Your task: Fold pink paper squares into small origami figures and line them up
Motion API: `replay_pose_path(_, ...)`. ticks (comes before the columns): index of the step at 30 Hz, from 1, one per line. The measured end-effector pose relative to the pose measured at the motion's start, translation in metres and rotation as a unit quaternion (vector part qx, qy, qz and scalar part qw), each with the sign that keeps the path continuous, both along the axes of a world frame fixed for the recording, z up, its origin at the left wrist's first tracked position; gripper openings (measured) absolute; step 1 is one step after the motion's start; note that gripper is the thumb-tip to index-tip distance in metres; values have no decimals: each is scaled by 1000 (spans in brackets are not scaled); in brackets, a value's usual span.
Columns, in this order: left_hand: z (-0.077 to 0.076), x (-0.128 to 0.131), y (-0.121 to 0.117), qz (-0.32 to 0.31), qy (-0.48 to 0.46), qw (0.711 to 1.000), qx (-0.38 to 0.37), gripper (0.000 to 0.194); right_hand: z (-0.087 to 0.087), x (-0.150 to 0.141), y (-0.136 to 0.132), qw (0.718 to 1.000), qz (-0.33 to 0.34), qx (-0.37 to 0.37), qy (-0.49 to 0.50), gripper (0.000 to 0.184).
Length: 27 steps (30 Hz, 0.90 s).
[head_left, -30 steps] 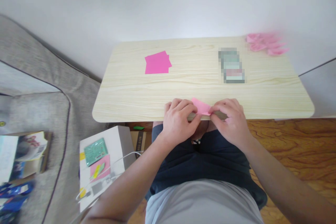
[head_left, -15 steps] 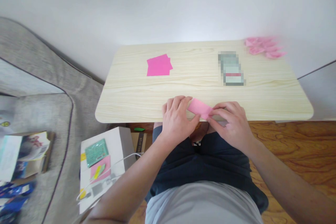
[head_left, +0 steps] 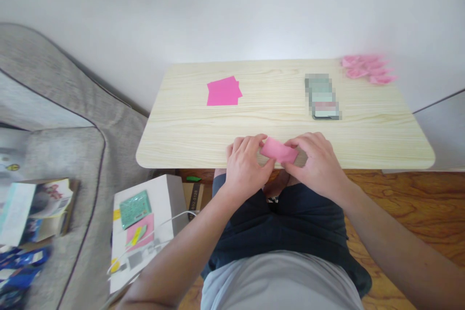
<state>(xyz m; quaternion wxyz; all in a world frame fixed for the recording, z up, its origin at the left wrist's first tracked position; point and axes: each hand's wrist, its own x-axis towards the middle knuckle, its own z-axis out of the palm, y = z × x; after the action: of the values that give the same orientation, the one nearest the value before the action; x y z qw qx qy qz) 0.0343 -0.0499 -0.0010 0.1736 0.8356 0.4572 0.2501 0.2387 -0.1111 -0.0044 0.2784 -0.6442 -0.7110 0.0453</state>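
Observation:
A small folded pink paper (head_left: 279, 150) lies at the near edge of the light wooden table (head_left: 363, 140), held between both hands. My left hand (head_left: 244, 167) pinches its left end with curled fingers. My right hand (head_left: 317, 164) grips its right end, fingers bent over it. Farther back on the table lies a small stack of flat pink paper squares (head_left: 224, 91). At the far right corner sits a cluster of folded pink paper pieces (head_left: 367, 69).
A phone-like object, blurred out (head_left: 322, 97), lies right of centre on the table. A grey sofa (head_left: 54, 106) stands to the left with books on it. A white box (head_left: 145, 223) with cards and a cable sits on the floor by my left knee.
The pink paper has been turned and folded into a narrower strip between my hands. My right hand has shifted slightly left over it. The view has drifted a little.

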Motion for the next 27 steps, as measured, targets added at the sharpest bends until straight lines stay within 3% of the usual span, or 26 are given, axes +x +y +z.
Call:
replay_pose_path(6, 0, -7, 0, -36, -6, 999, 15, 15, 14, -2, 7, 998, 57, -5, -36, 15)
replay_pose_path(11, 4, -14, 2, -91, 11, 995, 39, 19, 12, 4, 9, 992, 103, 13, -70, 22)
replay_pose_path(16, 10, -17, 15, -165, 43, 983, 62, 51, 1, 16, 11, 983, 176, 23, -36, 28)
replay_pose_path(18, 12, -19, 21, -171, 55, 982, 54, 44, 1, 23, 12, 980, 192, 18, -36, 29)
replay_pose_path(24, 13, -18, 25, -169, 52, 984, 28, 16, 10, 39, 8, 983, 155, -4, -99, 35)
replay_pose_path(27, 11, -16, 22, -157, 47, 986, 20, 7, 15, 32, -1, 989, 110, 3, -98, 26)
